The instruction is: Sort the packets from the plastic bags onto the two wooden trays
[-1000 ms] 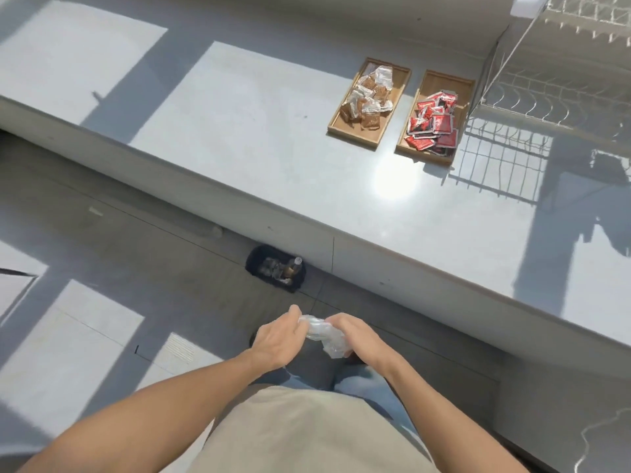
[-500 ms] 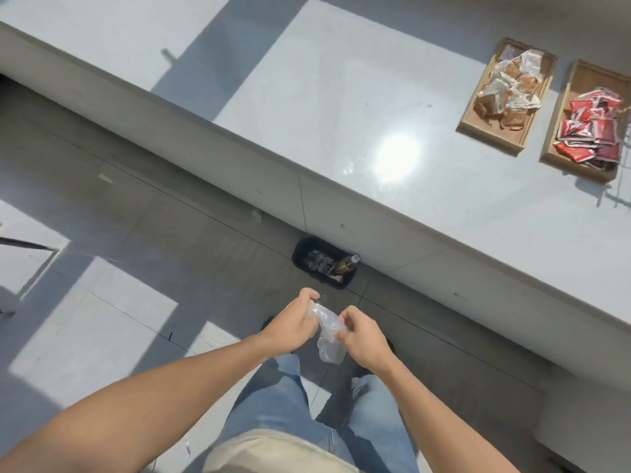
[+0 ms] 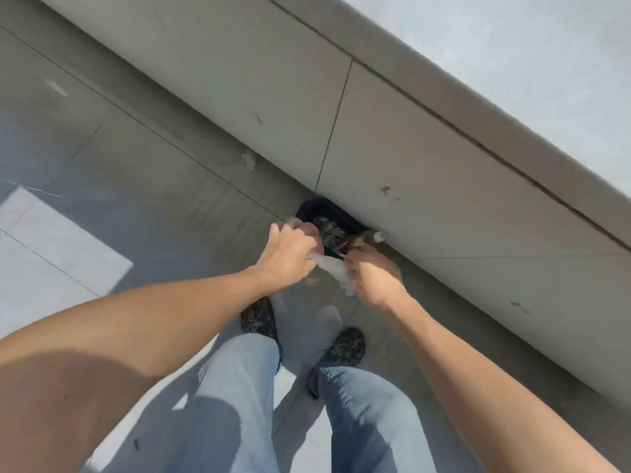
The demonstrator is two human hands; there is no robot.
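Since earlier frame, view drops off wooden trays; hands now low over small black floor bin (image 3: 309, 209) at foot of pale grey counter (image 3: 512, 56). Crumpled clear plastic bag (image 3: 333, 268) stretched between left hand (image 3: 290, 256) and right hand (image 3: 372, 279), fingers of both pinched shut on it. Step looks like discarding emptied bag. Next: let go squarely above bin opening. Both arms extended forward, down.

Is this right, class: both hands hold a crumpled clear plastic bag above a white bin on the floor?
Not quite. In the head view, the left hand and right hand hold the crumpled clear plastic bag, but the bin is black, not white.
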